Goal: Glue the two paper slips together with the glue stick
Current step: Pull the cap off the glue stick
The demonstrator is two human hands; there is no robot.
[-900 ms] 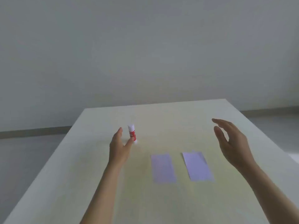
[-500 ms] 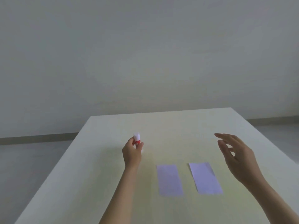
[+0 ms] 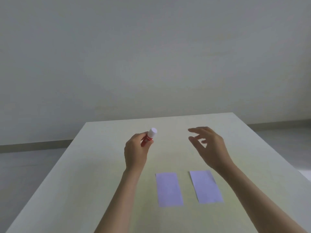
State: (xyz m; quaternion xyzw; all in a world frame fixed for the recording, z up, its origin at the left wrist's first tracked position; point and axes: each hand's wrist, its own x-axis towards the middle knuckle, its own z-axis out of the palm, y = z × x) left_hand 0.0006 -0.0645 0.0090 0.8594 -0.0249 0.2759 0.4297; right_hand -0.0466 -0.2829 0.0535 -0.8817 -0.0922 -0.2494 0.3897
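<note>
My left hand [image 3: 136, 153] is shut on the red glue stick [image 3: 149, 137], held off the table and tilted so its white cap points up and to the right. To its right hovers my right hand [image 3: 210, 147], fingers spread and curled toward the cap, holding nothing and apart from the stick. Two pale purple paper slips lie flat on the table nearer to me: the left slip [image 3: 169, 189] and the right slip [image 3: 205, 186], side by side with a gap between them.
The pale table [image 3: 84, 190] runs to a far edge below a plain grey wall. Its left and right edges drop off to a grey floor.
My left hand closed on the glue stick, lifted it from the table and tilted it. My right hand moved left toward the stick's cap.
</note>
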